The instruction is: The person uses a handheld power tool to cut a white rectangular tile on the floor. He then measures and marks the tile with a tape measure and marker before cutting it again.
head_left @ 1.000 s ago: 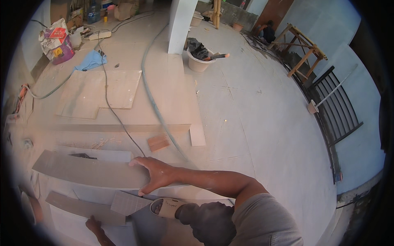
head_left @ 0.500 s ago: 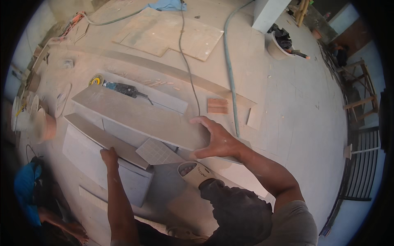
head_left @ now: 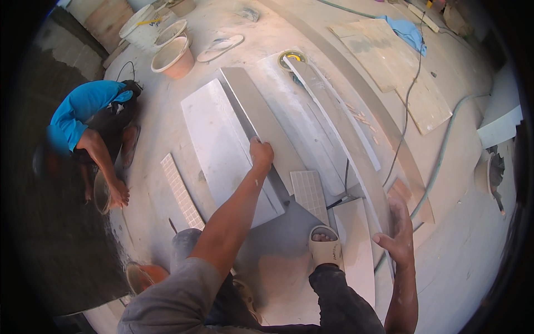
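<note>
My left hand [head_left: 261, 153] is closed on the edge of a grey-brown tile strip [head_left: 266, 119], which leans against a white slab [head_left: 225, 142]. At the near end of a longer tile strip [head_left: 340, 119], my right hand [head_left: 397, 229] has its thumb on one side and its fingers around the other. This long strip stands tilted on edge. Beyond its far end shows the yellow disc of an angle grinder [head_left: 293, 59], whose body is mostly hidden. Between the strips near my sandalled foot [head_left: 325, 245] lies a small gridded tile piece [head_left: 310, 193].
A co-worker in a blue shirt [head_left: 92, 108] crouches at left, one hand near a bucket [head_left: 103, 192]. Several buckets, including an orange one [head_left: 172, 57], stand far left. A cable [head_left: 410, 92], a green hose [head_left: 448, 131] and a board [head_left: 392, 69] lie at right.
The view has turned left, bringing the co-worker further in. My right hand has closed in on the long strip, which has tipped up from its broad face. The left hand keeps its hold.
</note>
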The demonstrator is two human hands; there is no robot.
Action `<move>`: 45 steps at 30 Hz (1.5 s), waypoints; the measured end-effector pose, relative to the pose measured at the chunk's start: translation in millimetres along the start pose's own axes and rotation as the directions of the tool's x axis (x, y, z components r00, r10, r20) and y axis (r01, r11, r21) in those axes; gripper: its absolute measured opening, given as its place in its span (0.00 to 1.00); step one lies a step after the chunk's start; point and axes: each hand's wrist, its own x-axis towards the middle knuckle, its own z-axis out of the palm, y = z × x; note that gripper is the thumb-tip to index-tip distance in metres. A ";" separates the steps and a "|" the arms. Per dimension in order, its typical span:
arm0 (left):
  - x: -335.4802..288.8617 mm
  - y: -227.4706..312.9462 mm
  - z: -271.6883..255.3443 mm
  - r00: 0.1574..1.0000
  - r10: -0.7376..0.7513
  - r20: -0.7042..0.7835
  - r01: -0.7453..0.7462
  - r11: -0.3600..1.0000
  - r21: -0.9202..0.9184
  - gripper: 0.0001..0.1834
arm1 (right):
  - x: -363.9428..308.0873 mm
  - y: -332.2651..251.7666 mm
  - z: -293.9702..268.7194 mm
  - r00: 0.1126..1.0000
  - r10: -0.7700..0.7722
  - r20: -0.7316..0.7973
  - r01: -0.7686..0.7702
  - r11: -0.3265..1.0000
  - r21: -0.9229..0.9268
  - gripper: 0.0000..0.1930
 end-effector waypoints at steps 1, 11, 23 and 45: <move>6.3 2.6 4.5 0.999 -0.024 0.029 0.024 1.000 0.017 0.14 | -0.6 0.1 -0.3 1.000 0.000 0.013 0.000 1.000 0.016 0.50; 23.8 1.7 26.2 0.987 -0.148 0.060 0.121 0.940 0.319 0.20 | 12.3 14.8 5.1 0.996 -0.082 0.041 0.085 0.992 -0.094 0.43; -160.7 67.8 -65.7 0.760 0.158 0.631 0.434 0.598 -0.673 0.34 | 111.6 -13.4 163.3 0.997 -0.025 0.079 0.038 0.984 -0.176 0.49; -102.0 -101.3 -274.4 0.965 -0.116 0.235 0.211 0.874 -0.438 0.20 | 391.7 24.9 194.5 0.973 -0.188 -0.135 -0.062 0.354 -0.933 0.43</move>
